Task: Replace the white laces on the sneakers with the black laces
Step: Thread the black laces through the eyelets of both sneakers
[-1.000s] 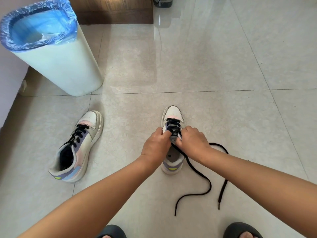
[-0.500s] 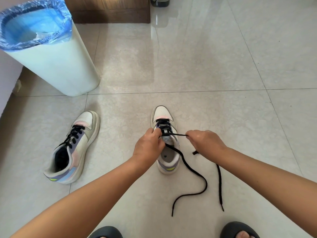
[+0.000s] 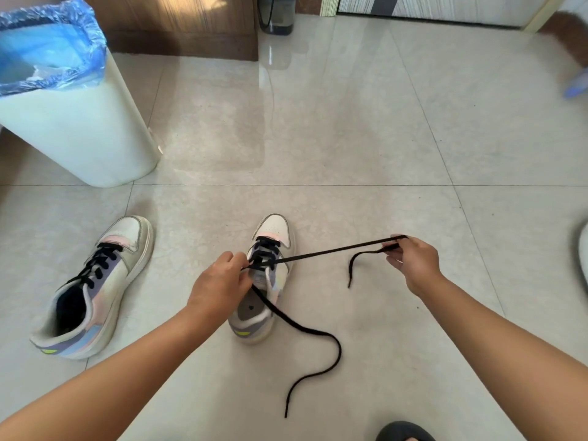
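A white and pastel sneaker [image 3: 266, 281] stands on the floor in front of me, its lower eyelets threaded with a black lace [image 3: 331, 251]. My left hand [image 3: 219, 283] holds the sneaker at the eyelets, fingers curled at the lace. My right hand [image 3: 413, 261] pinches one lace end, drawn taut far to the right of the shoe; the tip dangles below the fingers. The other lace end trails over the floor toward me. A second sneaker [image 3: 92, 288] with black laces lies on the left.
A white bin [image 3: 79, 135] with a blue liner stands at the back left. Wooden furniture [image 3: 178, 23] runs along the far wall. My dark slipper [image 3: 404, 432] shows at the bottom edge. Pale floor tiles [image 3: 350, 122] stretch ahead.
My right hand has pulled the lace end out to the right, away from the sneaker, until it is taut. My left hand has stayed at the eyelets.
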Motion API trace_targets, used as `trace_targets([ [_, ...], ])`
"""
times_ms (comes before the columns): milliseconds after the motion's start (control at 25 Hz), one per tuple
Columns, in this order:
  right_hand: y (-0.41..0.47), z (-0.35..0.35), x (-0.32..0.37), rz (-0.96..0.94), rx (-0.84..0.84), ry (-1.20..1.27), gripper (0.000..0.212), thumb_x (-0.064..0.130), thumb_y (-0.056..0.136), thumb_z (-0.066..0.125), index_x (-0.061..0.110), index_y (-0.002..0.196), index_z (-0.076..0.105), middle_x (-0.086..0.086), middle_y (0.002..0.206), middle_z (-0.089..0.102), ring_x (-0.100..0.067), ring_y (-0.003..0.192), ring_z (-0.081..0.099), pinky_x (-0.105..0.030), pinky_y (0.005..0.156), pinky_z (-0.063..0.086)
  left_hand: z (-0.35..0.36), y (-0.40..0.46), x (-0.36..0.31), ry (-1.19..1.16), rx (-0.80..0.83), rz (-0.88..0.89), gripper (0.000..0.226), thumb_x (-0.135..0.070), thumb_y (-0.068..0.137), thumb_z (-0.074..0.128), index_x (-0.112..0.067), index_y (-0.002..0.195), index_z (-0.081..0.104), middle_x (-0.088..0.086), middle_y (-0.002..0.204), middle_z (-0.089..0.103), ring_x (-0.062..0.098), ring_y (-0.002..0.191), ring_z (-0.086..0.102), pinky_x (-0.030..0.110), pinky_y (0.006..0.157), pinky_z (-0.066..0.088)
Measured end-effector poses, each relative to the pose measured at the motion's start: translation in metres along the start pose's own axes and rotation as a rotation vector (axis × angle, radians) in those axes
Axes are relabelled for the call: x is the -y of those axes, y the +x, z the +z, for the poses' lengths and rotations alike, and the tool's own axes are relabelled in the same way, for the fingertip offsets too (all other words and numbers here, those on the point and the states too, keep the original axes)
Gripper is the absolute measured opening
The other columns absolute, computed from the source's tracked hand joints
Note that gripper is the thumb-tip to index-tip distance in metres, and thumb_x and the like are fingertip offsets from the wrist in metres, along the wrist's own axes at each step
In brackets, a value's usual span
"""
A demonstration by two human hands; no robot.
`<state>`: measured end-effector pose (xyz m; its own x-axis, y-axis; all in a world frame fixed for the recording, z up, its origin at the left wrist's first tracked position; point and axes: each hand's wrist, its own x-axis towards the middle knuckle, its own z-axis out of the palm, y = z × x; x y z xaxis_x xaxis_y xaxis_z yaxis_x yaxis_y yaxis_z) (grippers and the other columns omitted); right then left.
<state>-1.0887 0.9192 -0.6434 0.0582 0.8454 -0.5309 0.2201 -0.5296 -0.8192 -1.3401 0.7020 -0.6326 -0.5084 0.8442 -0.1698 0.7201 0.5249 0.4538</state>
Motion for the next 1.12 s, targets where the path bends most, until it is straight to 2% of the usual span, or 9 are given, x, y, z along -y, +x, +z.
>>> trace_targets([
  [120, 0.005, -0.014, 0.005, 0.092, -0.049, 0.192, 0.019, 0.005, 0.093, 0.047, 0.011, 0.084, 0.062, -0.008, 0.077, 0.067, -0.018, 0.073, 0.067, -0.030, 0.074, 0.052, -0.006, 0.001, 0.011, 0.002, -0.017, -0.076, 0.013, -0.018, 0.089, 0.055, -0.009, 0.099, 0.059, 0.008, 0.092, 0.056, 0.031, 0.081, 0.057, 0.036, 0.066, 0.043],
  [320, 0.018, -0.039, 0.009, 0.165, -0.139, 0.161, 0.014, 0.007, 0.093, 0.046, 0.005, 0.088, 0.059, -0.012, 0.080, 0.066, -0.020, 0.068, 0.064, -0.030, 0.064, 0.052, -0.014, 0.004, 0.021, 0.035, -0.030, -0.132, 0.014, -0.019, 0.090, 0.056, -0.008, 0.097, 0.059, 0.011, 0.093, 0.058, 0.034, 0.082, 0.057, 0.037, 0.067, 0.043],
  [480, 0.017, -0.053, 0.005, 0.522, -0.138, 0.228, 0.021, 0.014, 0.102, 0.038, 0.000, 0.094, 0.051, -0.012, 0.054, 0.064, -0.025, 0.053, 0.061, -0.023, 0.048, 0.053, -0.012, 0.003, 0.008, 0.052, -0.017, -0.092, 0.015, -0.016, 0.090, 0.053, -0.004, 0.097, 0.058, 0.013, 0.096, 0.057, 0.034, 0.083, 0.056, 0.038, 0.068, 0.041],
  [560, 0.006, -0.040, 0.003, 0.680, -0.064, 0.172, 0.030, 0.013, 0.102, 0.039, -0.007, 0.084, 0.052, -0.017, 0.063, 0.064, -0.023, 0.037, 0.061, -0.020, 0.034, 0.048, -0.010, 0.002, 0.000, 0.050, 0.009, -0.085, 0.016, -0.017, 0.091, 0.050, -0.004, 0.098, 0.056, 0.011, 0.098, 0.056, 0.031, 0.083, 0.056, 0.036, 0.067, 0.040],
  [640, -0.007, -0.016, 0.000, 0.715, 0.076, 0.075, 0.028, 0.012, 0.101, 0.039, -0.008, 0.085, 0.051, -0.020, 0.077, 0.061, -0.021, 0.036, 0.061, -0.022, 0.035, 0.049, -0.009, 0.002, -0.005, 0.058, 0.024, -0.082, 0.019, -0.021, 0.093, 0.048, -0.008, 0.105, 0.056, 0.007, 0.103, 0.055, 0.028, 0.085, 0.057, 0.034, 0.068, 0.041],
  [760, -0.032, 0.027, 0.003, 0.625, 0.238, -0.089, 0.019, 0.011, 0.099, 0.045, -0.006, 0.091, 0.052, -0.019, 0.082, 0.058, -0.025, 0.048, 0.064, -0.025, 0.038, 0.051, -0.014, 0.002, -0.003, 0.054, 0.009, -0.065, 0.023, -0.027, 0.094, 0.049, -0.015, 0.113, 0.055, 0.002, 0.108, 0.051, 0.022, 0.081, 0.055, 0.031, 0.064, 0.042],
  [920, -0.049, 0.065, 0.015, 0.166, 0.338, -0.452, 0.009, 0.013, 0.090, 0.059, 0.004, 0.088, 0.060, -0.010, 0.077, 0.062, -0.016, 0.058, 0.059, -0.021, 0.044, 0.046, -0.020, 0.003, -0.007, 0.032, -0.060, -0.025, 0.022, -0.028, 0.094, 0.049, -0.015, 0.110, 0.057, 0.002, 0.106, 0.050, 0.017, 0.078, 0.049, 0.029, 0.060, 0.037],
  [1040, -0.036, 0.065, 0.031, -0.095, 0.178, -0.307, 0.005, 0.009, 0.089, 0.058, 0.006, 0.091, 0.061, -0.007, 0.076, 0.065, -0.007, 0.048, 0.062, -0.017, 0.041, 0.046, -0.023, 0.004, -0.007, 0.016, -0.060, -0.017, 0.021, -0.026, 0.095, 0.047, -0.014, 0.108, 0.058, 0.002, 0.106, 0.051, 0.020, 0.084, 0.053, 0.030, 0.062, 0.040],
  [1120, -0.018, 0.048, 0.037, -0.054, 0.024, -0.080, 0.008, 0.005, 0.091, 0.055, 0.003, 0.099, 0.055, -0.010, 0.075, 0.062, -0.005, 0.041, 0.061, -0.015, 0.040, 0.047, -0.023, 0.004, -0.006, 0.008, -0.044, -0.026, 0.021, -0.026, 0.096, 0.046, -0.014, 0.109, 0.057, 0.002, 0.107, 0.051, 0.020, 0.085, 0.053, 0.030, 0.063, 0.040],
])
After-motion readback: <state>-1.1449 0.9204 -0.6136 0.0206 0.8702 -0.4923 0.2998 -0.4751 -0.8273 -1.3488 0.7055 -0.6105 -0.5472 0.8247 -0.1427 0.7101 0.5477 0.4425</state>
